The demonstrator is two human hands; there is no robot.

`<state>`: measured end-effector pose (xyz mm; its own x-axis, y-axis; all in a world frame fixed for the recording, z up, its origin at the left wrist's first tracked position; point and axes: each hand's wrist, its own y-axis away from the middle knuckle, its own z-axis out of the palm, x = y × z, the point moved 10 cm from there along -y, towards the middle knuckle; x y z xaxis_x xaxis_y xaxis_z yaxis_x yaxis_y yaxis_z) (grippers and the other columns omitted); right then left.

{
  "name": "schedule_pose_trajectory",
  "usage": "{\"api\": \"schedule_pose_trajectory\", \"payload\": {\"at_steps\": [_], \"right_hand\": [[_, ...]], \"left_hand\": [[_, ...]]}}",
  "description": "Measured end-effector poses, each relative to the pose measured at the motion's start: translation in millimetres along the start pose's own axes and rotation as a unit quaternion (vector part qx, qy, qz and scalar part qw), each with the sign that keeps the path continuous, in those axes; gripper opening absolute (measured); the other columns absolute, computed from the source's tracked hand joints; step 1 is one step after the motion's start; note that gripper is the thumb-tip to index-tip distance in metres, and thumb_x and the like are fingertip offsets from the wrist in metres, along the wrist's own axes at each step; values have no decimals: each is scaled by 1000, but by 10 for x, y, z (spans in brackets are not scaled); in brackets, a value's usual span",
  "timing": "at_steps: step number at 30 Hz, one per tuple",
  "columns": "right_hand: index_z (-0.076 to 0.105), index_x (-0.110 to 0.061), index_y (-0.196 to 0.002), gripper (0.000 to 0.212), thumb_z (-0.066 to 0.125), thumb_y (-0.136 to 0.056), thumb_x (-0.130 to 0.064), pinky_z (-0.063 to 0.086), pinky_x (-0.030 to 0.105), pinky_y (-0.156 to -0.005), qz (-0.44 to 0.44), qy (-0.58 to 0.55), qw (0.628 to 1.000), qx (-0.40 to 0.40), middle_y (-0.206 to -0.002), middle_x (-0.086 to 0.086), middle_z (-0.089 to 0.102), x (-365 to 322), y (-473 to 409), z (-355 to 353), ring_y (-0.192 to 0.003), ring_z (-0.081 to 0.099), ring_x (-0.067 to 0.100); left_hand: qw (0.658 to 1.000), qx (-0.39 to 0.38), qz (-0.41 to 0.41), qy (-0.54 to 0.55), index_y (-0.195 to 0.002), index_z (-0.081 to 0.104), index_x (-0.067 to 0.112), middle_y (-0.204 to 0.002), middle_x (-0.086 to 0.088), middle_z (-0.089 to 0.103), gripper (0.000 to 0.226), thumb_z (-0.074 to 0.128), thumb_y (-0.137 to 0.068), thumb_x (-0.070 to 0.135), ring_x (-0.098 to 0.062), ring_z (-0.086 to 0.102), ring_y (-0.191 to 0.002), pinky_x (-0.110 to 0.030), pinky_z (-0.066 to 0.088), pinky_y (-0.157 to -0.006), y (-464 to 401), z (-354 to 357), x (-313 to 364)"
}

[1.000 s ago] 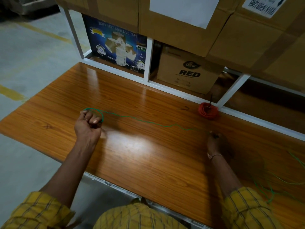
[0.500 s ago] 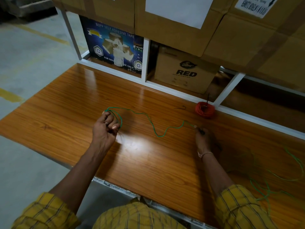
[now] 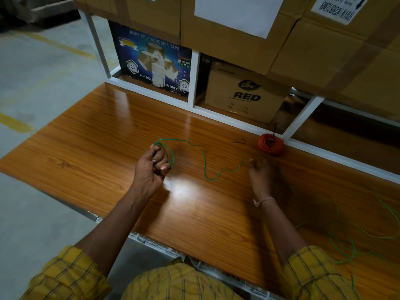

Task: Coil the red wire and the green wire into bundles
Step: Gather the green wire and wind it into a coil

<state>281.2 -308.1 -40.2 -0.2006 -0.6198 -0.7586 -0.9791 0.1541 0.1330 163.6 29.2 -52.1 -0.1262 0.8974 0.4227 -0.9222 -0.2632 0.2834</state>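
Note:
The red wire (image 3: 271, 144) lies coiled in a small bundle at the back of the wooden table (image 3: 91, 139), against the white shelf frame. A thin green wire (image 3: 204, 162) runs slack in a wavy line between my two hands. My left hand (image 3: 152, 167) grips a small loop of it with curled fingers. My right hand (image 3: 258, 172) pinches the wire near its fingertips, just in front of the red bundle. More loose green wire (image 3: 355, 241) sprawls over the table's right end.
White shelf frame (image 3: 193, 79) rises behind the table, holding a blue tape carton (image 3: 151, 59) and a brown "RED" box (image 3: 244, 92). Large cardboard boxes (image 3: 238, 35) overhang above. A small dark hook-shaped piece (image 3: 239, 141) lies near the red bundle. Concrete floor lies left.
My left hand moved right, toward the middle of the table, with its loop. The green wire between my hands went from taut to slack and wavy. My right hand barely shifted.

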Motion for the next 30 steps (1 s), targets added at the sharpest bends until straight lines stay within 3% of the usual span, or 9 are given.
{"api": "schedule_pose_trajectory", "payload": {"at_steps": [4,8,12,15,17,21,23,27,30], "right_hand": [[67,-13,-130,34,67,-98,-27,47,45,-108,-215,50,975,19,-136,12,56,-798,262,59,-128,54,30],[58,-14,-145,49,66,-96,-11,32,27,-115,-360,14,923,-132,-147,7,56,-1433,669,583,-138,46,17],[59,-16,-146,42,55,-105,-15,29,33,-122,-340,28,911,-231,-151,10,57,-1540,726,1144,-146,43,26],[71,-6,-129,30,53,-105,-8,50,38,-100,-304,6,918,-254,-122,13,72,-1489,718,1323,-113,65,27],[72,-5,-119,25,52,-104,-5,45,30,-81,-302,17,908,-289,-100,4,68,-1438,835,1435,-91,61,19],[60,-39,-91,31,48,-108,-16,42,30,-73,-290,41,891,-346,-71,-8,60,-1359,1134,1564,-64,56,9],[58,-40,-92,25,48,-109,-23,45,29,-66,-284,68,879,-377,-63,-10,58,-1330,1300,1568,-53,55,4],[65,-32,-109,10,61,-103,-26,49,27,-47,-264,97,851,-443,-63,5,62,-1260,1528,1383,-45,55,15],[70,-17,-111,12,64,-102,-24,45,28,-43,-229,96,847,-471,-63,8,58,-1276,1519,1122,-48,52,20]], "left_hand": [[1000,-19,-13,-3,-80,50,16,-46,7,32,21,47,-100,20,-10,7,-44,-18,29,-37,2,75,-67],[998,-48,-44,21,-79,56,15,-49,8,24,34,40,-108,22,-9,8,-44,-18,32,-36,29,172,-200],[991,-94,-79,51,-73,62,12,-55,7,18,61,21,-117,23,-8,11,-42,-20,39,-37,85,346,-274],[988,-110,-76,74,-79,62,9,-49,5,34,55,24,-117,24,-8,13,-42,-20,39,-41,150,509,-220],[988,-116,-69,72,-85,60,10,-53,5,40,48,27,-116,24,-8,21,-39,-21,44,-49,183,595,-151],[994,-98,-43,27,-98,58,9,-69,-1,58,32,33,-114,19,-12,54,-50,-36,65,-80,178,678,-34],[997,-70,-19,2,-101,59,9,-80,-8,73,29,34,-114,16,-19,71,-63,-47,63,-92,139,646,18],[984,-62,35,-164,-109,51,14,-106,-16,80,18,34,-116,14,-32,81,-91,-49,61,-95,100,572,141],[933,-90,46,-344,-111,47,16,-115,-15,73,14,34,-117,15,-30,79,-95,-39,60,-89,139,554,122]]}}
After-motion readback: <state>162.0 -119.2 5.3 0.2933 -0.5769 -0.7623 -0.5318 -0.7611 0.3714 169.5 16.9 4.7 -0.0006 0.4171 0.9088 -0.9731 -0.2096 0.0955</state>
